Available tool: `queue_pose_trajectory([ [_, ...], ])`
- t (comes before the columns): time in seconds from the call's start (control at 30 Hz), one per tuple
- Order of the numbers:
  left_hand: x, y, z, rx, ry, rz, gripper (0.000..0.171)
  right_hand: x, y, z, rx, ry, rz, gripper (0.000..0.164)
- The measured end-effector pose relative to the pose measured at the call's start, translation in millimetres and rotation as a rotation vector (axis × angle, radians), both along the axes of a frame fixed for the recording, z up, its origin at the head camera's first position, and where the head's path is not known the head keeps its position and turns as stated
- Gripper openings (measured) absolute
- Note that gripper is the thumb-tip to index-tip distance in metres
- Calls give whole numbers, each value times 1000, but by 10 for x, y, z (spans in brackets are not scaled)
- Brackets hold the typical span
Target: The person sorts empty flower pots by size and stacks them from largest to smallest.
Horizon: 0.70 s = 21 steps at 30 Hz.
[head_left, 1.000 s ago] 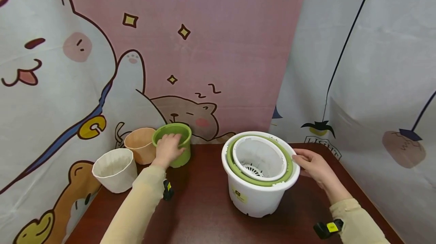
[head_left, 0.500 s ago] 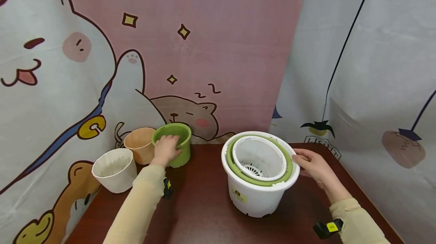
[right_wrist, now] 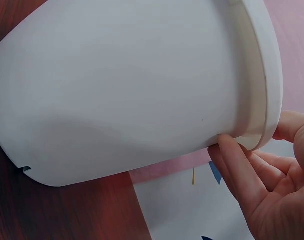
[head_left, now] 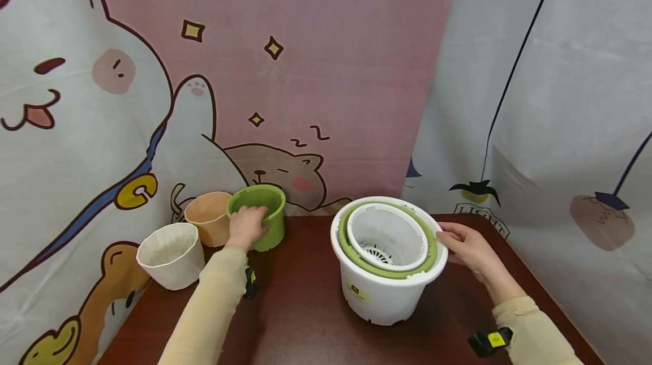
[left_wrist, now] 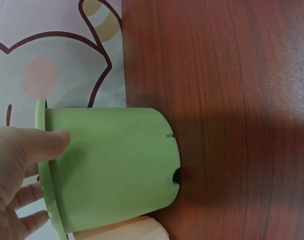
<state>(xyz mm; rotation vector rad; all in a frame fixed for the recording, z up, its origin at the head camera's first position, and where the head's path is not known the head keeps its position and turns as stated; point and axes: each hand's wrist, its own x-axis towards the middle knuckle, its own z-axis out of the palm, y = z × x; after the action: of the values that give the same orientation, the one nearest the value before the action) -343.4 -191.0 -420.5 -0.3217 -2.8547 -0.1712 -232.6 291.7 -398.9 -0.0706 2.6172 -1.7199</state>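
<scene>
At the back left, a green flower pot stands upright on the table. My left hand grips its near rim; in the left wrist view the thumb lies along the outside while the fingers reach over the rim. To the right stands a large white flower pot with a yellow label. Nested inside it are a green pot, showing as a ring, and a smaller white pot with a slotted bottom. My right hand holds the large pot's right rim, fingers under the lip.
Left of the green pot are an orange pot and a cream faceted pot, close together by the table's left edge. The dark red wooden table meets a printed cartoon curtain behind and at both sides.
My left hand has dipped slightly lower at the green pot's rim. The right hand and the nested pots keep their places.
</scene>
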Motion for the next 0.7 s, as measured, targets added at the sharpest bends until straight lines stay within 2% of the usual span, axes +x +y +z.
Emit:
queue_pose_trajectory([
  [0.33,1,-4,-57,1,-17,6,40,2,-12,1,-20,3,11,56],
  [0.7,17,11,-101,6,7,17,29,7,-2,5,-19,1,13,58],
])
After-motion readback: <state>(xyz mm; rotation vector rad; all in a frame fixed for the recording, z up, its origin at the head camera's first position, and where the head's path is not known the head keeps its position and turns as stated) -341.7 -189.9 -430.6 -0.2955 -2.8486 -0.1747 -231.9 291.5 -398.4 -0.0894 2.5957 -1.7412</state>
